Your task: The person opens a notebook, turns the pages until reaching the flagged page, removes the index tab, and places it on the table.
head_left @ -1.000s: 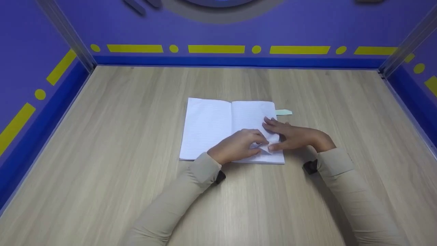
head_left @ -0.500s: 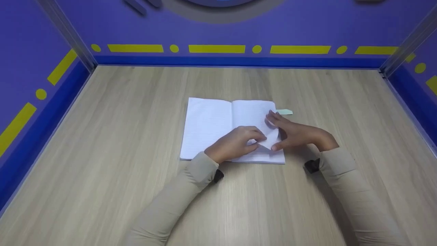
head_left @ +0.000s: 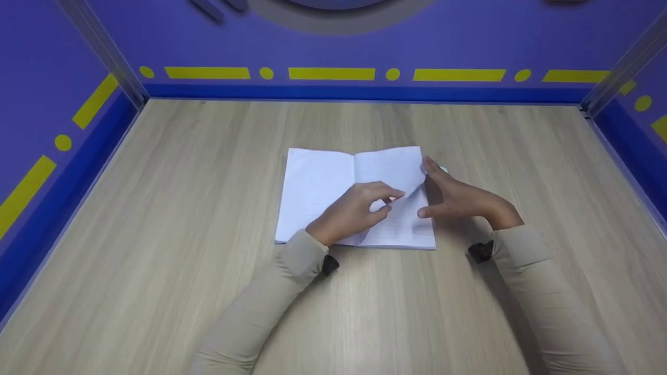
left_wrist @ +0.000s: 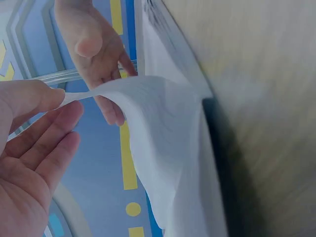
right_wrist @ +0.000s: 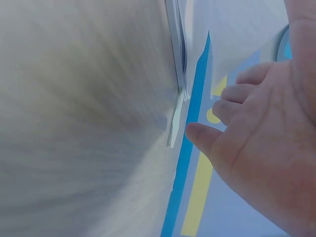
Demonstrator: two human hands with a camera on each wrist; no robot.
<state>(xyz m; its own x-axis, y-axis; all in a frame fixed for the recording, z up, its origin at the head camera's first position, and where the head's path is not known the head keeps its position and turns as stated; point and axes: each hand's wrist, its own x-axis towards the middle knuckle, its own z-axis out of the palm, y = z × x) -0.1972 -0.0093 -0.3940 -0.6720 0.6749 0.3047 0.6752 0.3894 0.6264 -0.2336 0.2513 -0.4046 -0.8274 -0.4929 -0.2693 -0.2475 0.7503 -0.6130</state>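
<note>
An open notebook [head_left: 315, 198] with faintly ruled white pages lies on the wooden table. My left hand [head_left: 357, 208] is over its right half, thumb and forefinger pinching the lower corner of a page. That lifted page [left_wrist: 153, 113] bends upward in the left wrist view, curving away from the pages beneath. My right hand [head_left: 461, 198] is at the notebook's right edge with fingers extended and thumb apart, holding nothing; its palm shows in the right wrist view. A pale green tab [right_wrist: 175, 123] sticks out from that edge, mostly hidden behind the right hand in the head view.
The wooden tabletop [head_left: 198, 182] surrounds the notebook. A purple back wall [head_left: 333, 49] with yellow markings and matching side walls enclose the table. A black wrist strap piece [head_left: 480, 252] sits below the right cuff.
My left hand has raised the page corner and moved slightly up and left. My right hand has come off the page, shifting right to the edge and partly covering the green tab.
</note>
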